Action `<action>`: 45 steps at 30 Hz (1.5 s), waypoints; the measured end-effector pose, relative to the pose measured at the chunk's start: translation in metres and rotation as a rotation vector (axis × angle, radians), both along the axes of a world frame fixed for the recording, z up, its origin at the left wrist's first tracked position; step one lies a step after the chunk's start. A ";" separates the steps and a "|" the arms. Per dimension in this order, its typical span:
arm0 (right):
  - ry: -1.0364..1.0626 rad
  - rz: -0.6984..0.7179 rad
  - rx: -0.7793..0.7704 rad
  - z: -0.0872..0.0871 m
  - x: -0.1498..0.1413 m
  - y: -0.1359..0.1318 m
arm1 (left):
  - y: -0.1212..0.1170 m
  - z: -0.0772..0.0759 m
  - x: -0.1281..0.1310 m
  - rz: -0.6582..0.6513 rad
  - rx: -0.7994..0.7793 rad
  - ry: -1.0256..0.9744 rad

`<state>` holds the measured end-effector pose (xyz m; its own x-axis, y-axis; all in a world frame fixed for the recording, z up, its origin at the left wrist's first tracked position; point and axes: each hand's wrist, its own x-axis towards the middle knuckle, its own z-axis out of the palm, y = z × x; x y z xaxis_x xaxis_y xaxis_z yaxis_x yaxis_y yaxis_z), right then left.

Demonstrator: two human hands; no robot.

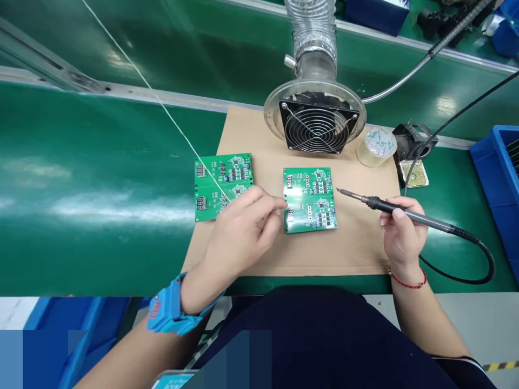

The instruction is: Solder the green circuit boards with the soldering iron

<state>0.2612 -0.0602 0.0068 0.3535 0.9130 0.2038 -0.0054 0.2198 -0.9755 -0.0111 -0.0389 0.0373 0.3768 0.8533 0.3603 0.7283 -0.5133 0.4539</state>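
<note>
My right hand (405,229) grips a soldering iron (409,212), its tip pointing left, just off the right edge of a green circuit board (300,197). My left hand (249,221) is closed in a pinch, its fingertips at that board's left edge. A thin strand of solder wire (174,123) runs down from the upper left into this hand; its end is hidden by the fingers. Under and behind my left hand lies a second green circuit board (214,178), partly covered. Both boards carry small digit displays and chips, and rest on brown cardboard (316,259).
A fume extractor fan (318,127) hangs over the cardboard's back. To its right stand a tape roll (377,147) and a soldering iron stand (413,143) with a sponge (415,174). The iron's black cable loops right. A blue bin (497,189) stands at the right edge.
</note>
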 end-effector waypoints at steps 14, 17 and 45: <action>0.015 0.086 -0.033 -0.004 0.000 0.003 | 0.004 -0.002 0.003 0.046 0.040 -0.103; -0.012 0.085 -0.020 -0.005 0.001 0.003 | 0.005 0.000 0.004 0.044 0.026 -0.091; -0.020 0.046 -0.040 -0.001 0.001 0.004 | 0.004 -0.003 0.007 0.055 0.028 -0.004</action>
<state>0.2620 -0.0559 0.0059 0.3074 0.9356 0.1733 0.0051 0.1806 -0.9836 -0.0037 -0.0347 0.0338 0.3283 0.8624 0.3854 0.7541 -0.4850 0.4429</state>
